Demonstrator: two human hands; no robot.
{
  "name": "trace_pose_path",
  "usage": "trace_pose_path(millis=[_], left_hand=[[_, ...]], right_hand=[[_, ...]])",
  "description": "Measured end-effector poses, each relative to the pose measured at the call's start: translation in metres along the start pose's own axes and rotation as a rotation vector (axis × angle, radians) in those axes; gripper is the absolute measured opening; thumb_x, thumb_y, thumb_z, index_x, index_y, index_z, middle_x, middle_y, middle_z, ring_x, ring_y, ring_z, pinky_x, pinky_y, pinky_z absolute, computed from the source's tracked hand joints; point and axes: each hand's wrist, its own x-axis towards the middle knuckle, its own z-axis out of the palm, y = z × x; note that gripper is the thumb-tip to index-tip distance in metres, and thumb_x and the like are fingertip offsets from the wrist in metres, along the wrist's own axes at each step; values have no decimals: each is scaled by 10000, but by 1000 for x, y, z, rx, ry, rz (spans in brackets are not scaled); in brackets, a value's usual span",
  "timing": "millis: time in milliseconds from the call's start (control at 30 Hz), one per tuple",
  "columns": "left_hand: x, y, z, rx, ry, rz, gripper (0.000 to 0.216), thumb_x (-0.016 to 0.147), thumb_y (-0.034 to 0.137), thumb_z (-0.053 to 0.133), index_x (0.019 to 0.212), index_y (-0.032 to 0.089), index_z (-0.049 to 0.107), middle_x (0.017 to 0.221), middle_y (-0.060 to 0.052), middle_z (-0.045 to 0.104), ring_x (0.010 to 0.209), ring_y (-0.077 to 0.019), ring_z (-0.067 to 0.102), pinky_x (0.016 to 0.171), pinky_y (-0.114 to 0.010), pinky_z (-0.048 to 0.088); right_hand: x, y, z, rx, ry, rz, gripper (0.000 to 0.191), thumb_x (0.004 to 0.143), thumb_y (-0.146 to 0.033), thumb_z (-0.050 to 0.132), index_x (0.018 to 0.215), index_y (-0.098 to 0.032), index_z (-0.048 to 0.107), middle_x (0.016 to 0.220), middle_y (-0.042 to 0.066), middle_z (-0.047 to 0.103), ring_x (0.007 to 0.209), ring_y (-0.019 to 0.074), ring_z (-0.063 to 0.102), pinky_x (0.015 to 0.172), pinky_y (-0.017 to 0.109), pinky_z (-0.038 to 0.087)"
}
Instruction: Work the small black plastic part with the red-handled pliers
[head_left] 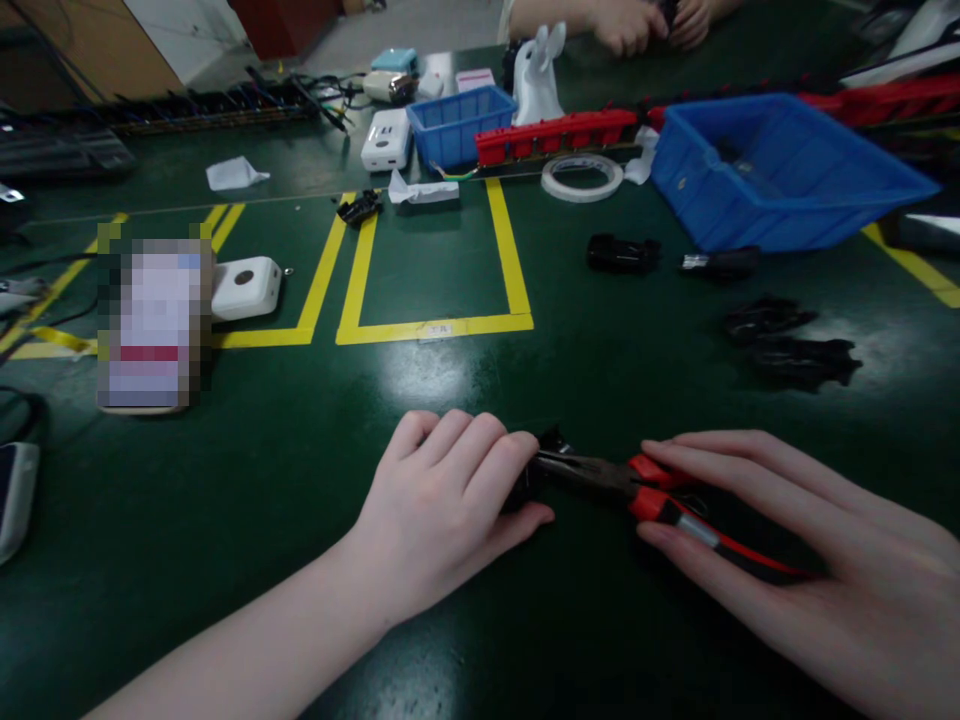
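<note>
My left hand (442, 510) is closed around a small black plastic part (523, 488), most of which the fingers hide. In my right hand (795, 530) are needle-nose pliers (651, 492) with red and black handles. Their jaws point left and reach the black part beside my left fingertips; whether they pinch it I cannot tell. Further right on the table lie several similar black parts: two crumpled-looking ones (802, 358) near my right hand, one darker piece (622, 253) and another with a shiny metal end (721, 263) behind.
A large blue bin (772, 185) and a smaller blue basket (461, 125) stand at the back. Between them are a red strip (556, 136) and a tape roll (582, 178). A phone (154, 325) and white device (247, 288) lie left. Another person's hands (649, 22) show across the table.
</note>
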Motion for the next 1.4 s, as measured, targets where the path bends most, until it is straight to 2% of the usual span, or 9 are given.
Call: trace_pose_path(millis=[167,300,400,467,667,767,900,1033,1400], left_hand=[[-1,-1,0,-31,-15,-1,312,904,376,633,1135,170,589,975,-42,688,818,-188,610,706,-336,358],[-2,-4,-2,-180,-78,-51,304,916,351,628,1168,190,572,1077,-41,692,940,-199,629,794,-350,410],[0,-9,-5,-346,-160,-150,321,916,333,633,1201,204,561,1149,-39,684,1048,-210,619,897,-375,444],[2,-11,-7,-438,-204,-197,324,917,310,632,1219,215,559,1176,-35,679,1084,-212,609,935,-391,460],[5,-15,-11,-562,-281,-205,353,929,234,600,1280,250,562,1224,-37,671,1149,-225,586,984,-429,484],[6,-16,-11,-568,-265,-202,396,916,206,610,1305,258,559,1208,-44,679,1130,-226,598,963,-426,504],[6,-17,-10,-556,-252,-194,412,908,196,618,1312,254,561,1203,-49,682,1112,-222,606,946,-411,513],[6,-17,-11,-509,-252,-173,417,908,183,611,1316,259,564,1181,-49,689,1088,-221,608,921,-400,518],[7,-16,-13,-516,-347,-120,449,960,161,500,1396,265,486,1194,-50,664,1115,-207,561,971,-394,442]], right_hand=[[0,1,1,4,-9,-39,304,909,-368,594,1199,-278,622,1060,43,690,825,213,693,719,358,575],[1,10,-4,-41,0,-85,306,904,-361,602,1202,-297,615,1071,43,682,842,219,684,740,381,563],[5,25,-12,-126,33,-159,351,883,-342,632,1232,-318,604,1086,41,685,900,236,677,760,399,546],[8,37,-17,-156,37,-281,421,851,-350,675,1261,-288,597,1083,58,689,923,243,672,762,398,539],[12,54,-21,-144,-15,-413,448,853,-366,675,1282,-265,594,1132,68,693,978,236,664,785,386,523],[11,49,-20,-132,-34,-413,452,840,-331,696,1275,-252,600,1141,72,694,990,232,660,811,378,511],[9,44,-21,-167,12,-381,460,833,-300,705,1280,-279,603,1136,67,704,996,246,660,829,400,502],[6,43,-22,-197,20,-422,531,783,-265,751,1293,-268,603,1142,74,709,993,263,663,814,401,498],[9,40,-18,-163,-16,-429,452,826,-310,716,1263,-260,615,1131,63,705,984,229,657,811,379,510]])
